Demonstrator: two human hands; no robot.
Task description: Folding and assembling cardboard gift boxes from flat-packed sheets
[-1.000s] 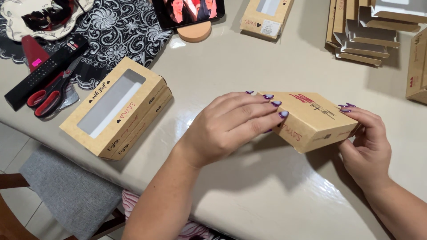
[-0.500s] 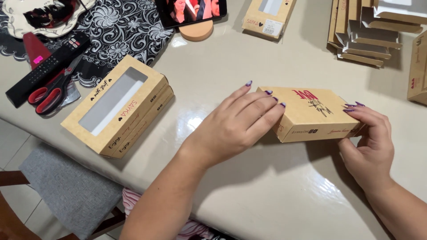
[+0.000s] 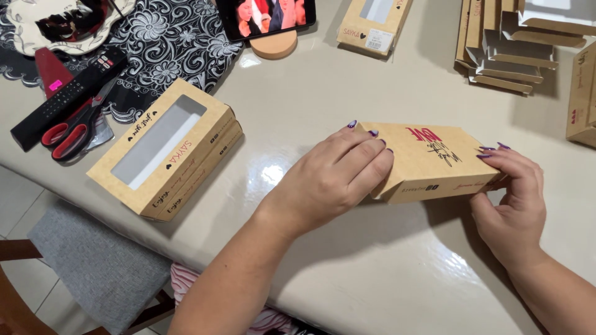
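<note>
A brown cardboard box point(image 3: 428, 161) with red and black print lies on the glossy beige table point(image 3: 347, 273), held at both ends. My left hand point(image 3: 332, 177) covers its left end, fingers laid over the top. My right hand point(image 3: 512, 201) grips its right end, fingertips on the top edge. The box is tilted slightly, with its long side facing me.
Two stacked brown window boxes point(image 3: 164, 152) lie to the left. Red-handled scissors point(image 3: 71, 130) and a black remote point(image 3: 68, 96) rest on a black patterned cloth point(image 3: 174, 43). A phone on a round stand point(image 3: 270, 22), another box point(image 3: 372, 25) and flat box blanks point(image 3: 515, 43) sit at the back.
The box between my hands has turned and now lies flatter, its printed top facing up. Both hands have kept their hold on its ends.
</note>
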